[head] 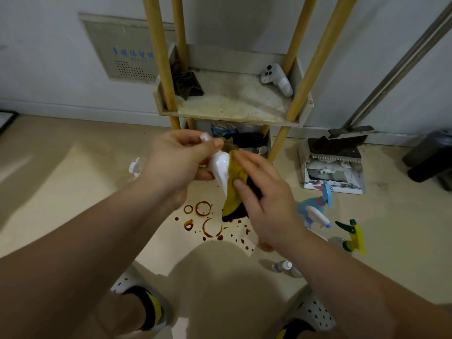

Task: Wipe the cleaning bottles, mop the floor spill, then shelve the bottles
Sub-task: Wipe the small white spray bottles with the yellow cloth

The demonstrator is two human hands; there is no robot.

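My left hand (178, 157) grips a white bottle (220, 167) by its neck and cap, holding it tilted above the floor. My right hand (266, 201) presses a yellow and black cloth (236, 189) against the bottle's side, fingers wrapped over the cloth. Below them a brown spill (208, 223) of rings and drops marks the beige floor. A blue spray bottle (315, 211) and a bottle with a yellow and green trigger (352, 238) lie on the floor at the right. A small clear bottle (283, 266) lies near my right foot. The shelf (230, 104) stands ahead.
The shelf holds a dark rag (188, 85) and a white sprayer (277, 79) between wooden posts. A dustpan with broom (335, 165) leans by the wall at right, a dark bin (433, 157) beyond it. A white trigger head (135, 166) lies left of my hand.
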